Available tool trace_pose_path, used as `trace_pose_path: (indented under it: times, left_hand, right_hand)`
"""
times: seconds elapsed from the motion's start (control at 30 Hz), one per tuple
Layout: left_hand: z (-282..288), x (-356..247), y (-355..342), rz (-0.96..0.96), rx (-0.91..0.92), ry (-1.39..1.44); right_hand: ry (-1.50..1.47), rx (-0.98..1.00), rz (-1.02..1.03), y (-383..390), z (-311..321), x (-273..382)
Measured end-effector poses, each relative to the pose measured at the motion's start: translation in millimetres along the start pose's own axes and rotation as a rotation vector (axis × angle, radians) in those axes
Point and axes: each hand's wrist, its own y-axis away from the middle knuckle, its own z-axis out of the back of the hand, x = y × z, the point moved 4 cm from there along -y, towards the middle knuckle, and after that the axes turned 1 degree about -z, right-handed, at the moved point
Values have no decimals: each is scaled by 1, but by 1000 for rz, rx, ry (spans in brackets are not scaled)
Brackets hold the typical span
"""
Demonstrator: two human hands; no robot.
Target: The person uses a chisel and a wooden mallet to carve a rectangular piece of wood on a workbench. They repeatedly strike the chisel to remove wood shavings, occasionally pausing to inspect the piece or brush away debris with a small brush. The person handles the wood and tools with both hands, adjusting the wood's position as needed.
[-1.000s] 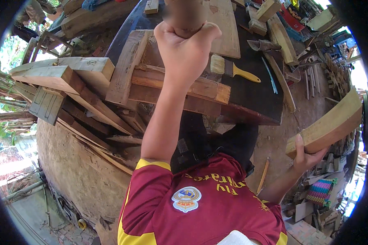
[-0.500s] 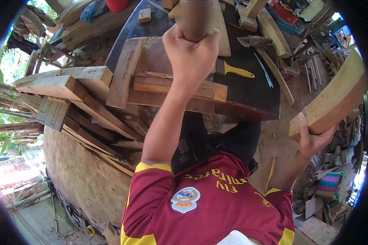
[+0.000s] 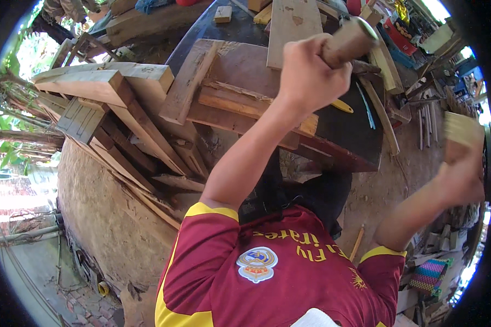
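My left hand (image 3: 317, 71) is raised over the dark table, its fingers wrapped round a brown cylindrical piece (image 3: 350, 41) with a flat round end. What kind of tool it is cannot be made out. Out at the far right, my right hand (image 3: 463, 174) is closed on a pale wooden block (image 3: 462, 131), smeared by motion and seen partly end-on. Beneath my left forearm lies a wooden board with strips (image 3: 240, 65) at the table's near edge. A yellow-handled brush (image 3: 342, 106) is partly hidden by my left hand.
On the dark table (image 3: 343, 136) lie a small wood block (image 3: 222, 14), a wide plank (image 3: 292, 24) and a thin blue stick (image 3: 366, 104). Long timbers (image 3: 87, 84) lean at the left. A woven colourful piece (image 3: 428, 275) sits among scraps at lower right.
My left hand has swung right with the brown cylinder, which now tilts up to the right. My right hand has lifted outward and up with the wooden block. The view has shifted slightly.
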Motion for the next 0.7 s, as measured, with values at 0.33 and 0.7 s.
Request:
trace_pose_path:
  times: [0.33, 0.7]
  left_hand:
    - [-5, -1, 6, -61, 52, -153]
    - [-22, 4, 16, -24, 192, -191]
  right_hand:
    - [-179, -49, -251, -24, 36, -23]
    - [-278, -55, -109, -9, 87, -38]
